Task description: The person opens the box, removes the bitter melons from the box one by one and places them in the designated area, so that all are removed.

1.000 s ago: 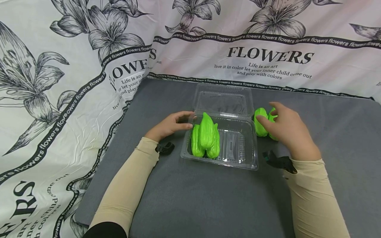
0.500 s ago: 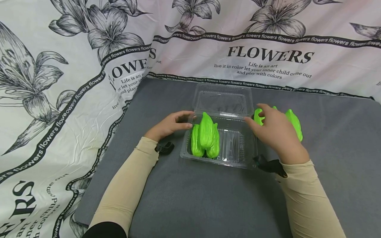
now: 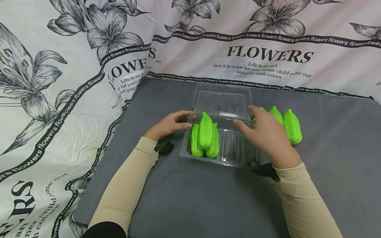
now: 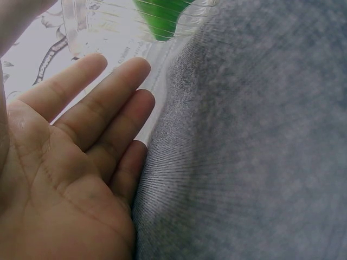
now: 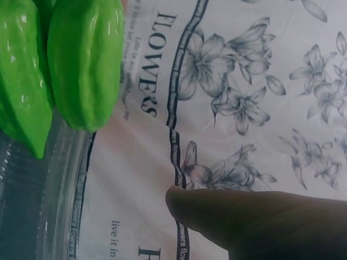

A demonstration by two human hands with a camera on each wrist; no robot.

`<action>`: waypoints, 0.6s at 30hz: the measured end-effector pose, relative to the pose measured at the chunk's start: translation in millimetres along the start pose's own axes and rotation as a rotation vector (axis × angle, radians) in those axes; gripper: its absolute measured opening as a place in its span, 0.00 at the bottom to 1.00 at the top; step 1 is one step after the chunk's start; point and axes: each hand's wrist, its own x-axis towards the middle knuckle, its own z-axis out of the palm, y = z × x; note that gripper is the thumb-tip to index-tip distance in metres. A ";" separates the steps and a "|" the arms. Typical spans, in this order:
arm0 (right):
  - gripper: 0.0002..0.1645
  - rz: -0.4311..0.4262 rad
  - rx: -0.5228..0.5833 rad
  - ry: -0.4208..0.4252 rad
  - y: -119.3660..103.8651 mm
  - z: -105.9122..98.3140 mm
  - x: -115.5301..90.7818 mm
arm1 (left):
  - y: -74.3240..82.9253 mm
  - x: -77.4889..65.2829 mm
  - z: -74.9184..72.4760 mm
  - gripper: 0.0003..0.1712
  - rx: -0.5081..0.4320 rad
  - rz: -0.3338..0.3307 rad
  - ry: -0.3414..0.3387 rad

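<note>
A clear plastic clamshell box [image 3: 230, 163] lies with its lid [image 3: 221, 97] folded back. Three bright green peppers [image 3: 206, 130], ridged with pointed tips, are piled in its left half. My left hand [image 3: 166, 125] is at the box's left rim, thumb and fingers apart; the left wrist view shows its fingers [image 4: 108, 103] nearly straight. Over the box's right edge is my right hand [image 3: 266, 135], thumb and forefinger spread and nothing visible between them. The right wrist view shows its thumb [image 5: 227, 211] apart from the green peppers [image 5: 84, 62].
To the right of the box, more green peppers [image 3: 292, 127] lie side by side on the grey table [image 3: 190, 201], partly behind my right hand. A white flower-printed cloth [image 3: 190, 59] stands along the back and left of the table.
My right hand has moved left, from above the peppers on the table to over the box's right edge, uncovering peppers behind it. The left hand has stayed at the box.
</note>
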 end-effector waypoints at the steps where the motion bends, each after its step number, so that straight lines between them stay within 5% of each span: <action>1: 0.52 -0.004 -0.003 -0.004 -1.8 1.2 -0.3 | 0.1 0.1 -0.1 0.35 -0.003 -0.001 0.000; 18: 0.51 -0.056 -0.029 -0.036 -25.8 25.0 -7.3 | 1.7 -0.9 0.0 0.35 0.000 -0.003 0.007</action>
